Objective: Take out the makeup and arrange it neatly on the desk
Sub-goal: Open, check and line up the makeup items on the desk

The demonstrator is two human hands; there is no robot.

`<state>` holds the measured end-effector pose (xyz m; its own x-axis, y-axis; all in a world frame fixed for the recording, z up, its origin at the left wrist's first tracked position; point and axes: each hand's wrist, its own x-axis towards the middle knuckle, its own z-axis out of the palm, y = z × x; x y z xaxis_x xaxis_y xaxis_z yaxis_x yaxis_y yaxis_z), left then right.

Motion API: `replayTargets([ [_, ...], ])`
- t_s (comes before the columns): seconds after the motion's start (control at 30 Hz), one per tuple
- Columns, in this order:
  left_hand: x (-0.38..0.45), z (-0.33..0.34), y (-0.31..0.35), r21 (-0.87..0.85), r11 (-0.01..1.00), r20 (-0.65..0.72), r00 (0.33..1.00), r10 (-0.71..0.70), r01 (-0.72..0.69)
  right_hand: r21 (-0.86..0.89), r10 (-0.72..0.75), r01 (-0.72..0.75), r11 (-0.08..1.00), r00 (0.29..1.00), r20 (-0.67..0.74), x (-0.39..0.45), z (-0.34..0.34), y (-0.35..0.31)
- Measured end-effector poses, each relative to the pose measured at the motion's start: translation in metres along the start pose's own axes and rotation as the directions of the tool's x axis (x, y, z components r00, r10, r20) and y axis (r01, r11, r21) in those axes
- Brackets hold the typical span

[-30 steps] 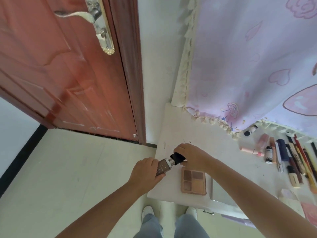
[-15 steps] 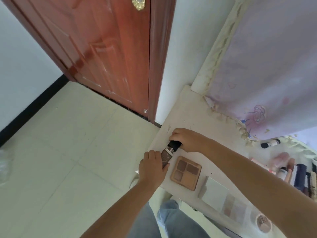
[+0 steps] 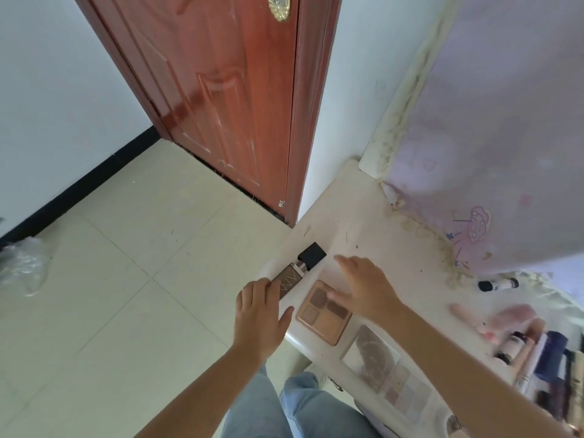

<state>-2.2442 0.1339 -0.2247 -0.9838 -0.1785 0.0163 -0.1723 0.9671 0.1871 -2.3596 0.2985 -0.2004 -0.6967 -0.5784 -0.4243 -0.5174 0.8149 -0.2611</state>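
While the brown glass foundation bottle w/ square black cap (image 3: pixel 298 269) lies at the white desk's (image 3: pixel 373 216) left end, beside a peach eyeshadow palette (image 3: pixel 325 312), left hand (image 3: pixel 260 314) touches its base, fingers relaxed; right hand (image 3: pixel 363 287) hovers open, empty. Prob. heavy, slick, breakable: grip the body, not the cap.

Bright, even daylight, soft shadows only. Glossy red-brown wooden door (image 3: pixel 227 99) shows pale sheen streaks. Wide-angle bend at edges: door frame and walls lean. Motion blur on right hand (image 3: pixel 363 289), pale purple patterned cloth (image 3: pixel 505 121) and row of makeup tubes (image 3: pixel 543 352) at right edge. Centre fairly sharp.
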Motion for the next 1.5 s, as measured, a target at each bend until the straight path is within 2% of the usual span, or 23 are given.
replayTargets([
  [0.1,-0.018,0.003,0.001,-0.040,0.998,-0.035,0.999,0.038,-0.039,0.016,0.068,-0.069,0.998,0.996,0.062,-0.032,0.031,-0.015],
  [0.27,-0.022,-0.003,0.003,-0.077,0.994,-0.062,0.995,0.072,-0.077,0.032,0.098,-0.096,0.995,0.993,-0.066,-0.035,0.052,-0.024],
  [0.37,-0.018,-0.012,0.004,-0.141,0.981,-0.032,0.991,0.127,-0.130,0.194,0.087,-0.068,0.979,0.992,-0.090,-0.037,0.050,-0.020],
  [0.43,-0.013,-0.020,0.006,-0.282,0.953,0.074,0.988,0.136,-0.110,0.392,0.070,-0.030,0.919,0.994,-0.087,-0.044,0.038,-0.015],
  [0.5,-0.005,-0.029,0.006,-0.452,0.892,0.251,0.963,0.098,0.027,0.528,0.023,0.042,0.848,0.993,-0.115,-0.052,0.020,-0.009],
  [0.57,0.008,-0.039,0.010,-0.621,0.751,0.440,0.893,0.096,0.226,0.563,-0.036,0.101,0.820,0.991,-0.127,-0.060,0.000,-0.004],
  [0.6,0.016,-0.045,0.013,-0.669,0.686,0.494,0.861,0.123,0.286,0.558,-0.067,0.130,0.820,0.989,-0.133,-0.064,-0.010,-0.001],
  [0.67,0.032,-0.060,0.021,-0.726,0.610,0.540,0.813,0.218,0.319,0.533,-0.103,0.172,0.829,0.982,-0.158,-0.072,-0.032,0.003],
  [0.8,0.058,-0.097,0.045,-0.838,0.479,0.481,0.769,0.420,0.262,0.452,-0.129,0.220,0.865,0.966,-0.223,-0.089,-0.074,0.010],
  [0.87,0.066,-0.113,0.057,-0.869,0.432,0.443,0.764,0.469,0.239,0.416,-0.121,0.224,0.881,0.958,-0.260,-0.097,-0.092,0.013],
  [0.97,0.077,-0.130,0.074,-0.870,0.458,0.422,0.754,0.503,0.181,0.384,-0.110,0.223,0.896,0.950,-0.294,-0.111,-0.113,0.020],
  [1.03,0.082,-0.142,0.085,-0.885,0.454,0.358,0.770,0.528,0.101,0.367,-0.109,0.229,0.902,0.942,-0.318,-0.119,-0.125,0.023],
  [1.17,0.088,-0.165,0.102,-0.933,0.360,0.212,0.816,0.537,0.005,0.329,-0.111,0.269,0.905,0.897,-0.428,-0.135,-0.147,0.025],
  [1.3,0.092,-0.173,0.113,-0.911,0.410,0.192,0.823,0.535,-0.054,0.239,-0.129,0.300,0.924,0.830,-0.543,-0.145,-0.156,0.026],
  [1.5,0.089,-0.172,0.114,-0.909,0.414,0.200,0.818,0.539,-0.050,0.198,-0.149,0.304,0.932,0.819,-0.555,-0.146,-0.152,0.031],
])
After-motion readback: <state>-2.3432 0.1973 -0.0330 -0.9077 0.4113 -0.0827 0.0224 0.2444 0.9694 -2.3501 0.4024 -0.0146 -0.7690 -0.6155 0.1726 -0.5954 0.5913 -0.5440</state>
